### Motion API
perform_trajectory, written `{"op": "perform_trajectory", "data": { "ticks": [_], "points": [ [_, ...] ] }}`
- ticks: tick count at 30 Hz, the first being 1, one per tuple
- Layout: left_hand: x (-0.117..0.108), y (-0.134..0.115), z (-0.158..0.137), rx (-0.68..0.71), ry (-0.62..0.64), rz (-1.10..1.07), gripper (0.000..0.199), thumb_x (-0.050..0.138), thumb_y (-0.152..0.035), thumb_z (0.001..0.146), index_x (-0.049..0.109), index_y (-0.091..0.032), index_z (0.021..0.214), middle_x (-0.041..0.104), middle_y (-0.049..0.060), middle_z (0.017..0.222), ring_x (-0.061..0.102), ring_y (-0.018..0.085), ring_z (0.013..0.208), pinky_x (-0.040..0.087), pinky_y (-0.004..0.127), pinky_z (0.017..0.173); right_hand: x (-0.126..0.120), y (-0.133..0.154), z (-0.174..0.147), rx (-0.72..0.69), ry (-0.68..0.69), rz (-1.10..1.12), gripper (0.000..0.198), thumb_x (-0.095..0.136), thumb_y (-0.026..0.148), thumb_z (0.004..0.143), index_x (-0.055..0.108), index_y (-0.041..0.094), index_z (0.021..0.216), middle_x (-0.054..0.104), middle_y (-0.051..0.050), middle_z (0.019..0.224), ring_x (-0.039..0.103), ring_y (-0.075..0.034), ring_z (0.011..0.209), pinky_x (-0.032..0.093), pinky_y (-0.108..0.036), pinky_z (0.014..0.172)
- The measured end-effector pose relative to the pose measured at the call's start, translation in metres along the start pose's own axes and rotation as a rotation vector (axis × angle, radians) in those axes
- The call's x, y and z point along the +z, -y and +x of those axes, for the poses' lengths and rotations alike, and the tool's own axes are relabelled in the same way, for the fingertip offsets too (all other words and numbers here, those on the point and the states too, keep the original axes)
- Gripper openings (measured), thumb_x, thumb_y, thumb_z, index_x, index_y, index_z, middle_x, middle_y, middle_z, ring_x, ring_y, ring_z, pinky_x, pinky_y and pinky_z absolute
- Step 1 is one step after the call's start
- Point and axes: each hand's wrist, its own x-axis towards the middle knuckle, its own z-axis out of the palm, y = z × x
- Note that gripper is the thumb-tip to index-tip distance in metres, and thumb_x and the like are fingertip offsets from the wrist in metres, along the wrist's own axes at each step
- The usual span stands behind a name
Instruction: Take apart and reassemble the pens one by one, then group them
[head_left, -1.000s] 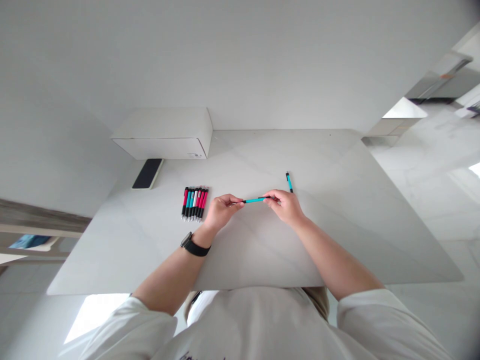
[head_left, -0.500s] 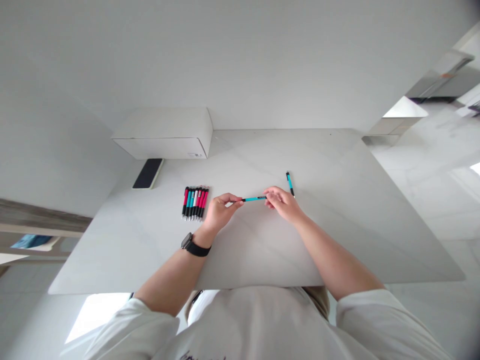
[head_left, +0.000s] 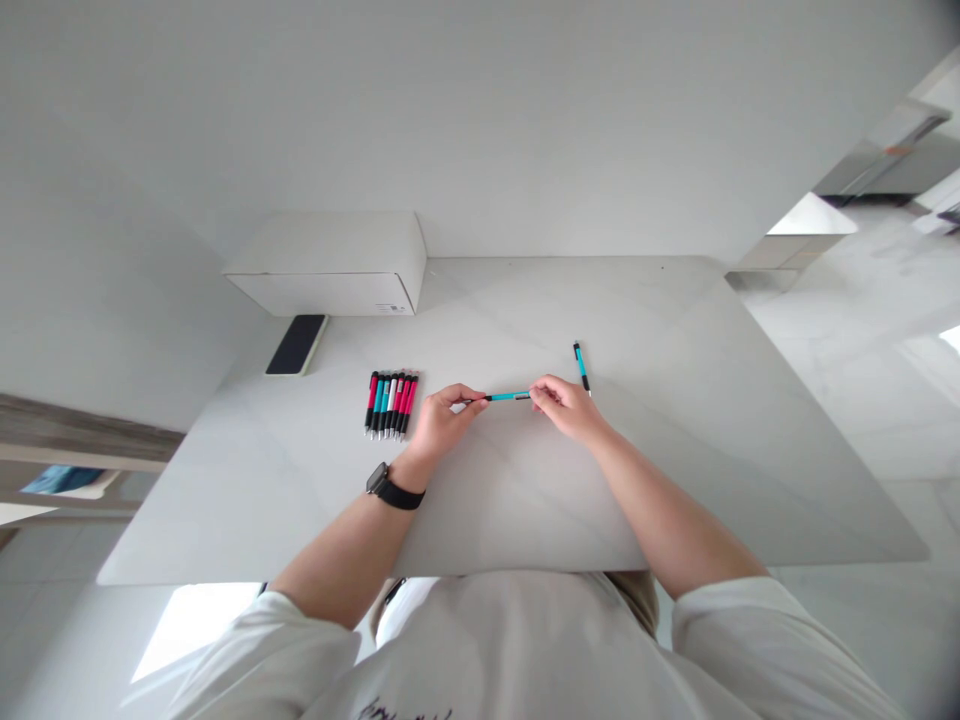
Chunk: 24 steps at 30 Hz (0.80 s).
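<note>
A turquoise pen [head_left: 510, 396] with black ends lies crosswise between my two hands, above the table. My left hand [head_left: 444, 420] pinches its left end between thumb and fingers. The fingers of my right hand [head_left: 566, 407] are closed around its right end and hide the tip there. Just left of my left hand is a row of pens [head_left: 391, 405] lying side by side, in red, turquoise and white with black grips. Beyond my right hand lies another turquoise pen [head_left: 581, 367], its lower end close to the fingers.
A white box [head_left: 330, 265] stands at the back left against the wall. In front of it lies a phone [head_left: 297, 345] with a dark screen. The white table [head_left: 675, 450] has its front edge right at my body.
My right hand's fingers have closed more on the pen's right end, and the clip has turned slightly downward. My left hand keeps its pinch almost in place.
</note>
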Motion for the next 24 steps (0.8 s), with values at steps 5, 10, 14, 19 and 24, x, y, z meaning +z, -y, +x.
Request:
{"op": "perform_trajectory", "data": {
  "ticks": [5, 10, 14, 19, 24],
  "points": [
    [0.0003, 0.0023, 0.001, -0.007, 0.022, -0.017, 0.028, 0.077, -0.047, 0.088, 0.078, -0.022, 0.099, 0.081, 0.007, 0.102, 0.074, 0.023, 0.094, 0.056, 0.034, 0.083, -0.0012, 0.0031, -0.0004, -0.086, -0.026, -0.058, 0.026, 0.061, 0.049, 0.098, 0.071, 0.026, 0.103, 0.075, -0.003, 0.089, 0.069, -0.019, 0.076, 0.053, -0.031, 0.073],
    [0.0011, 0.0017, 0.0006, -0.011, 0.037, -0.036, 0.028, 0.077, -0.047, 0.088, 0.077, -0.022, 0.1, 0.081, 0.008, 0.103, 0.075, 0.024, 0.096, 0.056, 0.035, 0.085, -0.0005, 0.0017, -0.0003, -0.078, -0.043, -0.053, 0.03, 0.065, 0.05, 0.095, 0.07, 0.027, 0.114, 0.076, -0.003, 0.098, 0.066, -0.018, 0.075, 0.053, -0.03, 0.07],
    [0.0023, 0.0006, -0.0001, -0.009, 0.035, -0.025, 0.029, 0.077, -0.048, 0.088, 0.078, -0.022, 0.1, 0.081, 0.008, 0.104, 0.075, 0.024, 0.097, 0.057, 0.036, 0.088, -0.0003, -0.0004, 0.0001, -0.036, 0.019, -0.081, 0.03, 0.055, 0.051, 0.101, 0.071, 0.026, 0.098, 0.074, -0.002, 0.085, 0.066, -0.018, 0.072, 0.049, -0.029, 0.067],
    [0.0015, 0.0002, 0.0003, -0.002, 0.04, -0.021, 0.03, 0.076, -0.049, 0.088, 0.077, -0.022, 0.102, 0.08, 0.008, 0.104, 0.075, 0.024, 0.097, 0.057, 0.035, 0.085, 0.0002, 0.0014, 0.0, -0.113, -0.037, -0.064, 0.026, 0.063, 0.048, 0.096, 0.07, 0.027, 0.11, 0.075, -0.003, 0.097, 0.067, -0.018, 0.076, 0.052, -0.03, 0.072],
    [0.0005, -0.0024, -0.0003, -0.006, 0.042, 0.004, 0.031, 0.076, -0.05, 0.088, 0.077, -0.022, 0.103, 0.08, 0.008, 0.103, 0.075, 0.023, 0.095, 0.057, 0.035, 0.086, -0.0007, 0.0007, -0.0007, -0.027, 0.006, -0.046, 0.032, 0.059, 0.055, 0.099, 0.072, 0.028, 0.109, 0.077, -0.003, 0.094, 0.067, -0.019, 0.074, 0.052, -0.031, 0.068]
  ]
}}
